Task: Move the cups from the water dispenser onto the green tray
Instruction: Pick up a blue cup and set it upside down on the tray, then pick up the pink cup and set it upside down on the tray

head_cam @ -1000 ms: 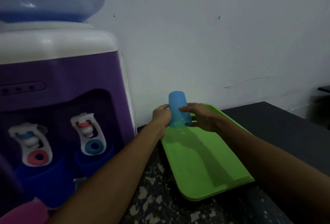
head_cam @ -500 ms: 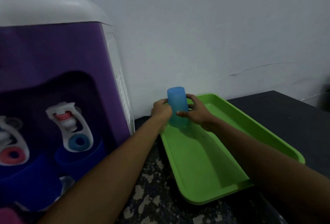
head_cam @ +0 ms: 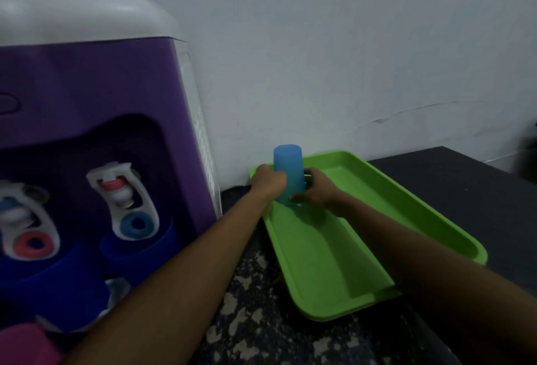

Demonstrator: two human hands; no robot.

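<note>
Hands of the person meet at the far left corner of the green tray [head_cam: 334, 263], both around one light blue cup [head_cam: 288, 173] that stands upside down there. Left hand [head_cam: 268, 180] grips the cup on its left side, right hand [head_cam: 315, 190] closes on the right side with the thumb near the lower rim. If the rim touches the tray floor I cannot tell. Tray lies on the dark speckled counter [head_cam: 255, 321], close to the wall. On the left stands the purple water dispenser [head_cam: 96, 97]; below its taps two dark blue cups [head_cam: 139, 244] sit, and a pink cup [head_cam: 26, 344] shows at the near left corner
</note>
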